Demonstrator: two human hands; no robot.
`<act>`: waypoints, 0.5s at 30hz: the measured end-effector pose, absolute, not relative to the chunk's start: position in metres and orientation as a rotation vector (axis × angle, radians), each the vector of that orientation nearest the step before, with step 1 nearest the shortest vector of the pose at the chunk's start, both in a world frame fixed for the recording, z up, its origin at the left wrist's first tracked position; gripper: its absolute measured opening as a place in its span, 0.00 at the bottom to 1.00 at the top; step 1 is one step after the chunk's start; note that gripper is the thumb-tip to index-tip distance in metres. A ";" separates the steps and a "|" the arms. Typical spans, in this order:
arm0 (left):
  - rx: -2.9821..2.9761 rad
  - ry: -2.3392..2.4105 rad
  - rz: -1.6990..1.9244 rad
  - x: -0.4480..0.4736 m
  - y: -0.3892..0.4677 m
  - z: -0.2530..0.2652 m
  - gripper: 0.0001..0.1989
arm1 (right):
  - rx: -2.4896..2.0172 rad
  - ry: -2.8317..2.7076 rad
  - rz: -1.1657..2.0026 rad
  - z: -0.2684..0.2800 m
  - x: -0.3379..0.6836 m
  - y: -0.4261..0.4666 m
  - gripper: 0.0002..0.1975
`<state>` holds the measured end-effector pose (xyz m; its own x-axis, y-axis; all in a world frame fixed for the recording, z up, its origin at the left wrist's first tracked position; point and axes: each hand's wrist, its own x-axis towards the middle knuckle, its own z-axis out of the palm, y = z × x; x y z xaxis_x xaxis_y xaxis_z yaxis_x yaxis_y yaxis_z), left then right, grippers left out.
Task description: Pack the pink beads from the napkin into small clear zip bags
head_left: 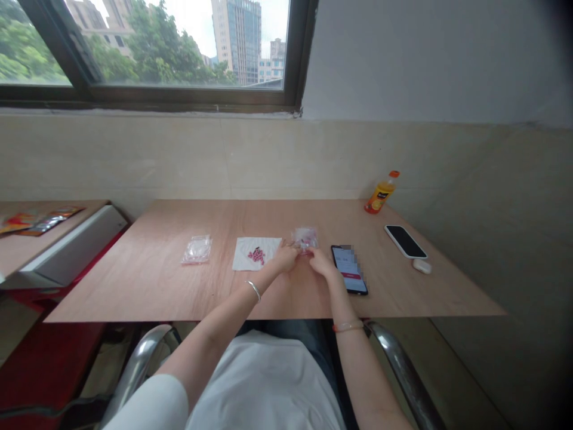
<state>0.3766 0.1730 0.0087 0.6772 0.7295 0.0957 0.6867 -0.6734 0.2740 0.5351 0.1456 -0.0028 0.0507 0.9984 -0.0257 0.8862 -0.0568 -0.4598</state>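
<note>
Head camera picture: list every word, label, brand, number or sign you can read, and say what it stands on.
No text can be read.
Orange bottle: label too small and blurred.
Lit phone: screen text too small, partly pixelated.
Packets on the side table: print blurred.
Dark phone: blank screen.

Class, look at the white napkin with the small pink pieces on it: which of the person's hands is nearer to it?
Left. The left hand lies just beside the right edge of the white napkin; the right hand is farther right, next to the lit phone.
</note>
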 end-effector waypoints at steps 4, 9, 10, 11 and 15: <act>2.634 1.218 0.328 0.368 0.175 0.018 0.21 | -2.020 -1.871 0.425 0.001 0.533 0.146 0.25; 2.507 1.416 0.375 0.330 0.184 0.046 0.22 | -1.916 -1.821 0.321 0.012 0.524 0.144 0.25; 2.476 1.466 0.371 0.318 0.187 0.053 0.21 | -1.874 -1.815 0.297 0.015 0.519 0.143 0.24; 2.445 1.520 0.369 0.304 0.190 0.060 0.20 | -1.830 -1.815 0.279 0.018 0.513 0.143 0.23; 2.288 1.783 0.273 0.244 0.198 0.081 0.18 | -1.632 -1.898 0.310 0.031 0.473 0.140 0.20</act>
<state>0.2440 0.1976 0.0812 0.2432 0.9700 0.0068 0.9276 -0.2346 0.2908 0.4726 0.1401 0.0309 -0.0550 0.9548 0.2922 0.8122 0.2130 -0.5431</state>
